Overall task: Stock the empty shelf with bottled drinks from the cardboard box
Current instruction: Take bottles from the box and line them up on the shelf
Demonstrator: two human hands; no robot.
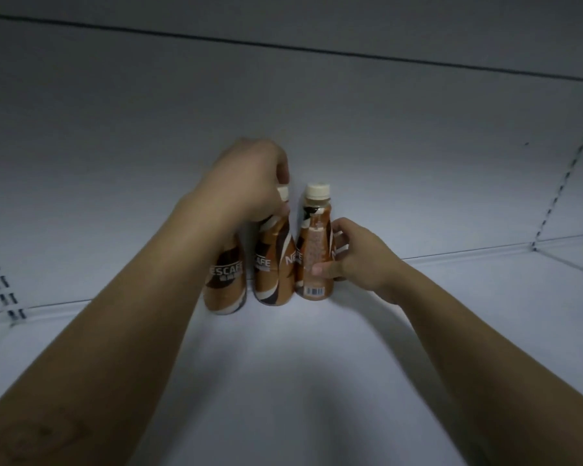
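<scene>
Three brown Nescafe coffee bottles stand upright in a row at the back of the white shelf (283,364). My left hand (249,183) is closed over the neck and cap of the middle bottle (273,264), and my forearm hides the top of the left bottle (226,280). The right bottle (315,253) has a cream cap and shows its barcode side. My right hand (354,257) grips its body from the right, thumb across the front. The cardboard box is out of view.
The shelf's white back panel (317,112) rises right behind the bottles. Slotted uprights run at the right (566,169) and the left edge (0,280). Bare shelf floor spreads to both sides and toward me.
</scene>
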